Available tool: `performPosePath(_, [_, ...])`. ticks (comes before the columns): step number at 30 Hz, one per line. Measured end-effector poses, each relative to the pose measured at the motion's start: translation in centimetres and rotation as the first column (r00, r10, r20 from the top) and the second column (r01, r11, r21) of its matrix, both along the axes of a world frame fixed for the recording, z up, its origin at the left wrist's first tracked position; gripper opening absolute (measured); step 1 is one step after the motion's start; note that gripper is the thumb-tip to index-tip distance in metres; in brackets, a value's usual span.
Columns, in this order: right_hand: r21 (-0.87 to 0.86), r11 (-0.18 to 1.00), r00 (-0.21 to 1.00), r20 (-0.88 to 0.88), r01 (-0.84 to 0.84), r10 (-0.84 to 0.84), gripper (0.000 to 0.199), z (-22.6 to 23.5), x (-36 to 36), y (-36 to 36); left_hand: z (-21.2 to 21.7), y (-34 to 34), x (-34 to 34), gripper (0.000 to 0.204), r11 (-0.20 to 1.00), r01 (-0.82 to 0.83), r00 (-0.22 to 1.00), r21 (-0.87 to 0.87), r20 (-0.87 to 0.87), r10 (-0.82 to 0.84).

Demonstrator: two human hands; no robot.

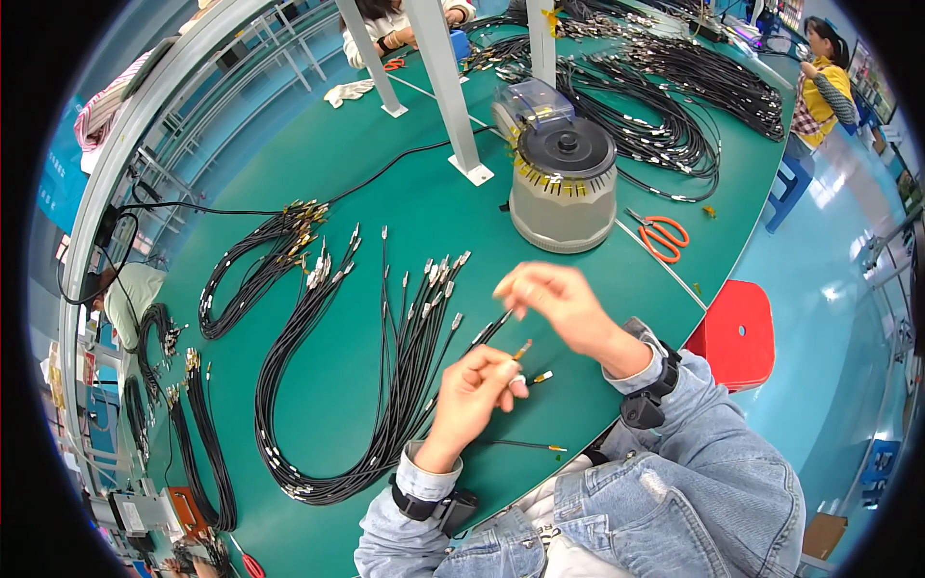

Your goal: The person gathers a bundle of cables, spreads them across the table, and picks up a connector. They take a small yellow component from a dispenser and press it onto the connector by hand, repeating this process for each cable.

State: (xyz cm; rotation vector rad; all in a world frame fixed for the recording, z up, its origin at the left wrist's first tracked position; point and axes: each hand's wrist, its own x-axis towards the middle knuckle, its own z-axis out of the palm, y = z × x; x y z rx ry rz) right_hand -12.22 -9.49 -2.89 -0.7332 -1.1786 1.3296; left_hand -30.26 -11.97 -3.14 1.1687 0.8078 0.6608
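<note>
My left hand [472, 397] pinches a thin black cable close to its end, and the cable's yellow-wrapped connector tip [523, 349] sticks up past the thumb. Just above and to the right, my right hand [564, 306] hangs with its fingers curled and pressed together. Whatever those fingers hold, if anything, is too small to make out. Left of my hands, a big U-shaped bundle of black cables [273, 385] with white-sleeved ends lies on the green table [318, 183]. Another cable end [542, 377] pokes out beside my left fingers.
A round beige tape dispenser [564, 207] with a black top stands beyond my hands. Orange-handled scissors [665, 238] lie to its right. More cable bundles [246, 279] rest at left and far right. Grey posts [445, 96] rise from the table. A red stool [737, 332] stands at right. Other people sit around.
</note>
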Motion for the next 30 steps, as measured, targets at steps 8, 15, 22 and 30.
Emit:
performPosePath(8, [-0.074, 0.742, 0.745, 0.015, 0.666, -0.667, 0.016, 1.9, 6.9, 2.4, -1.7, -0.8, 1.5, 0.02, 0.579, 0.171, 0.896, 0.797, -0.371, 0.246])
performPosePath(15, [-0.152, 0.79, 0.804, 0.101, 0.594, -0.586, 0.015, 1.6, 7.5, 4.1, -2.1, 1.9, -1.8, 0.018, 0.478, 0.206, 0.681, 0.854, -0.476, 0.557])
performPosePath(22, [-0.093, 0.825, 0.823, -0.067, 0.557, -0.564, 0.014, 1.7, 6.9, 4.5, -3.5, 2.7, -2.5, 0.015, 0.569, 0.186, 0.647, 0.801, -0.535, 0.543])
performPosePath(30, [0.1, 0.913, 0.91, -0.177, 0.395, -0.374, 0.01, 2.1, 3.0, 2.0, -4.0, 3.5, -3.0, 0.011, 0.671, 0.064, 0.702, 0.738, -0.511, 0.495])
